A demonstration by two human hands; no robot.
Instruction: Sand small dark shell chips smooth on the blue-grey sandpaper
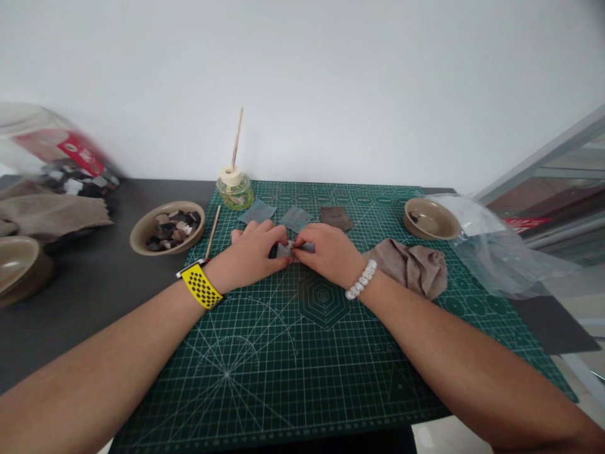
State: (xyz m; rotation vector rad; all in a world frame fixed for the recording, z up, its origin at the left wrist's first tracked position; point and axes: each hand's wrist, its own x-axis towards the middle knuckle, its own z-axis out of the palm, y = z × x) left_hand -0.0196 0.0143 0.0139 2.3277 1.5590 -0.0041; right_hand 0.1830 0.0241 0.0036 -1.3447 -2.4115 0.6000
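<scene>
Over the middle of the green cutting mat (236,403), my left hand (253,255) and my right hand (328,251) meet at the fingertips. Left thumb and index finger close on a small grey sheet (283,250), which looks like sandpaper. Right thumb and fingers pinch a tiny dark piece against it; its kind is mostly hidden by the fingers. Just beyond the hands lie two blue-grey squares (295,218) (258,211) and a brown square (336,217), all sandpaper-like. Beside my right wrist is a crumpled brown cloth (416,268).
A bowl of brown, black and white chips (167,228) stands left, near a thin stick (213,232) and a glass bottle (235,189) with an upright stick. Right are another bowl (431,219) and a clear plastic bag (501,252). A third bowl (21,268) sits far left.
</scene>
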